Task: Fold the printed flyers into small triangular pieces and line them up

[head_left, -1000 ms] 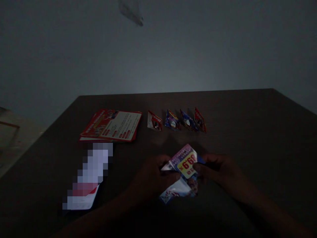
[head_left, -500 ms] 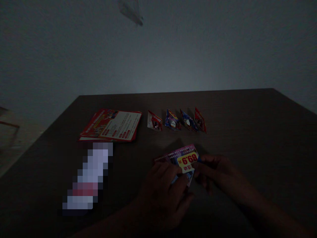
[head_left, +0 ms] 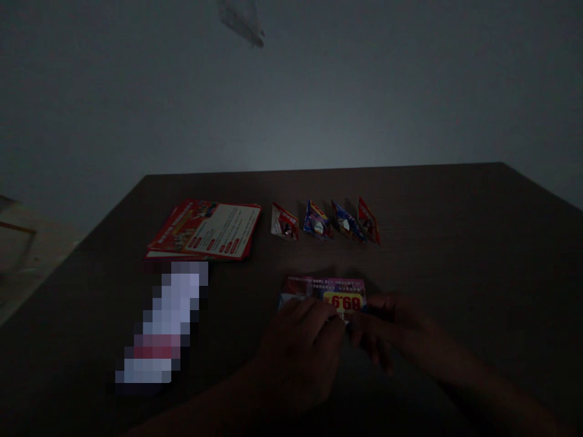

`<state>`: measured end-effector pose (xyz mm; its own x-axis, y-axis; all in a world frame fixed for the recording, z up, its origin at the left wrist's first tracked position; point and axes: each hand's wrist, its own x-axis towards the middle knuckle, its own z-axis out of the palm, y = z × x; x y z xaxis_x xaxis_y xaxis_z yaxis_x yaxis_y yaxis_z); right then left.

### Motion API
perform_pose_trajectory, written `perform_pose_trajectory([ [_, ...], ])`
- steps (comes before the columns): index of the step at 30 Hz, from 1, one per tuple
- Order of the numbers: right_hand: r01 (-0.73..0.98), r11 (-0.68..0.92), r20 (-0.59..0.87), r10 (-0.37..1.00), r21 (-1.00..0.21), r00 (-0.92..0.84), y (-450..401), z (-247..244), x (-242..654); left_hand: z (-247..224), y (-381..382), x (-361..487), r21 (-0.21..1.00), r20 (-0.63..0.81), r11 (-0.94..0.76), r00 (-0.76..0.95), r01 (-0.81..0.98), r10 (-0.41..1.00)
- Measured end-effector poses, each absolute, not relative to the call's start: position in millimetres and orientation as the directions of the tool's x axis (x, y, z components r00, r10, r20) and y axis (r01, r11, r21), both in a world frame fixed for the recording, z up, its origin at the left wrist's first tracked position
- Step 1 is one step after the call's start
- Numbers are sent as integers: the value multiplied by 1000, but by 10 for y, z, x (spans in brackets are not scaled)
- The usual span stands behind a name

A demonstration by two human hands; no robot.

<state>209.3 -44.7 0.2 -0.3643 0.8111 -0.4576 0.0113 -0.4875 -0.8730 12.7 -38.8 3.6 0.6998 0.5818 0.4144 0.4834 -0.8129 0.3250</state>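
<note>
Between my two hands is a printed paper leaflet point(head_left: 339, 285), purple and blue with a yellow "89.9" price patch that appears upside down. My left hand point(head_left: 303, 346) lies over its near left part, fingers bent and closed on the paper. On the right edge, my right hand point(head_left: 387, 325) pinches the leaflet between thumb and fingers. The leaflet's near edge is hidden by my fingers. Beyond it stand several folded paper pieces in a row, among them a red-and-white one point(head_left: 285, 223), a blue one point(head_left: 317, 221) and a red one point(head_left: 368, 221).
A stack of red-and-white leaflets point(head_left: 204, 230) lies at the left of the dark wooden table point(head_left: 432, 206). Nearer me is a bright, pixelated oblong object point(head_left: 164, 328) whose kind I cannot tell. A pale wall point(head_left: 364, 91) rises behind the table. The light is dim.
The leaflet has turned so its far edge lies nearly level, and its near corner is now covered by my fingers. My left thumb has drawn in toward my right fingers.
</note>
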Motion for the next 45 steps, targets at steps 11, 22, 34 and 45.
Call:
perform_pose_trajectory([
  [11, -35, -242, -229, 951, -970, -208, -421, 23, 2231, -34, -296, 6, 329, 533, -822, 627, 464, 568],
  [22, -41, -181, -178, 982, -983, -69, -431, 57, 2161, 158, -396, -45, 217, 673, -914, 626, 343, 394],
  [34, 326, 388, 416, 909, -862, 19, -517, 99, 2098, 21, -613, 140, 971, 69, -180, 543, 155, 837],
  [45, 323, 581, 552, 813, -747, -186, -502, 129, 2027, -229, -488, 250, 830, -243, 421, 441, -367, 864],
])
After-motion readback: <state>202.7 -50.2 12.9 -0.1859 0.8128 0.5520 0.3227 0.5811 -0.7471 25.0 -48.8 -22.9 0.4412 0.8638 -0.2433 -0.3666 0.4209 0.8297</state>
